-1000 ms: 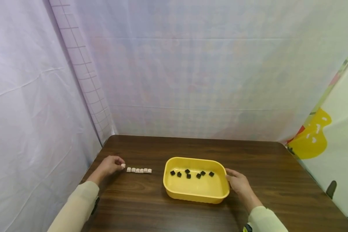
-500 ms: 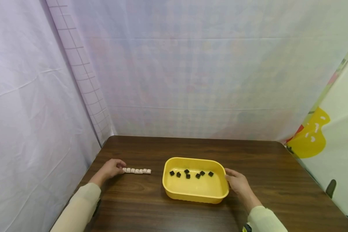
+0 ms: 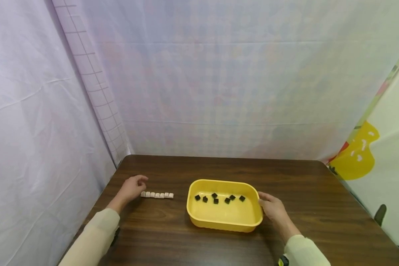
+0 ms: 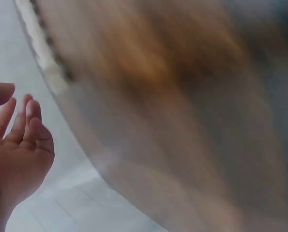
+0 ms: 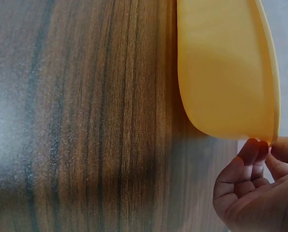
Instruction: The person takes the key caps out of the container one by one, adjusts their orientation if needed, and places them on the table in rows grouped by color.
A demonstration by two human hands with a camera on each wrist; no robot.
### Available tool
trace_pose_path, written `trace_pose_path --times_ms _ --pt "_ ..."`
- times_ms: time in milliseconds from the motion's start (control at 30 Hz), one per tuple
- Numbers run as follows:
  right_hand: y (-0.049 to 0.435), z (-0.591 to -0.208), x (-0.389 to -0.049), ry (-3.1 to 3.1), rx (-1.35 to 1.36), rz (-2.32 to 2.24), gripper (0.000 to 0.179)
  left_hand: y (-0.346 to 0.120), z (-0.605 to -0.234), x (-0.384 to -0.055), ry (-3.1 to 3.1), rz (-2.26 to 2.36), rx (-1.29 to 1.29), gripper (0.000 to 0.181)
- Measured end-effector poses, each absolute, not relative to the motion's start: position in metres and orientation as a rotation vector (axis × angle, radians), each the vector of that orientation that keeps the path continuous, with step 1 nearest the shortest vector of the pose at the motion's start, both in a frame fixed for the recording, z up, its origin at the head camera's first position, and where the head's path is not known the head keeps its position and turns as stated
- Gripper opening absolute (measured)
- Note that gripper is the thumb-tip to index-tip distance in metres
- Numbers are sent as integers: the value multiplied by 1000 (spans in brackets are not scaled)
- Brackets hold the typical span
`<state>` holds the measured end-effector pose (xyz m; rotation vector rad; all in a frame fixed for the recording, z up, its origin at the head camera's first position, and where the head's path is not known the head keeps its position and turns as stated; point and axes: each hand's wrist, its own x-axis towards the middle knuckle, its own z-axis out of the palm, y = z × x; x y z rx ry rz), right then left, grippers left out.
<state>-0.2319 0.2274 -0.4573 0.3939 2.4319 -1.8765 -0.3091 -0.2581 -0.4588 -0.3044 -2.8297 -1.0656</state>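
Over the left end of a row of small white blocks shaped like keycaps, my left hand hovers with loosely bent fingers and nothing in them. The left wrist view shows that hand apart from the white row. My right hand holds the right end of a yellow plastic basin, thumb and fingertips at its rim. In the right wrist view the fingers pinch the basin's edge. Several small black keycap-like pieces lie scattered inside the basin.
Both hands work above a dark wood-grain table. A pale cloth curtain hangs behind its far edge, and a white one hangs along the left. Bare tabletop lies between the white row and the basin.
The left hand set its white block at the row's left end, let it go, and lifted slightly up and away. The right hand and the basin stayed in place.
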Motion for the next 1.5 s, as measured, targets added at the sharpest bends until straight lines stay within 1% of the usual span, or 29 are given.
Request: trace_pose_path --times_ms 100,267,433,633,1067,1100,1167,1333,1400,1500 --pt "228 -456 -231 2436 387 -1879 45 -233 -449 -310 -2784 -1115 -348 31" --pt "228 -455 -231 2441 385 -1872 45 -178 -434 -309 -2757 -1119 -467 28" --pt "228 -456 -231 2452 389 -1856 44 -123 -423 -302 -2823 -1101 -633 28" --pt "227 -457 -232 2464 390 -1845 44 -76 -425 -298 -2925 -981 -861 33" --pt "227 -456 -231 2430 384 -1884 45 -37 -452 -304 -2958 -670 -1014 29" --pt "227 -456 -231 2423 384 -1889 45 -35 -458 -308 -2930 -632 -1043 29" --pt "228 -456 -231 2413 383 -1896 45 -29 -458 -307 -2933 -557 -1060 28" --pt "228 -456 -230 2416 386 -1896 45 -16 -457 -301 -2986 -304 -1058 23" --pt "227 -456 -230 2414 393 -1896 45 -13 -462 -302 -2994 -214 -1048 20" --pt "226 -456 -230 2403 404 -1896 45 -10 -466 -301 -3005 -158 -1020 18"
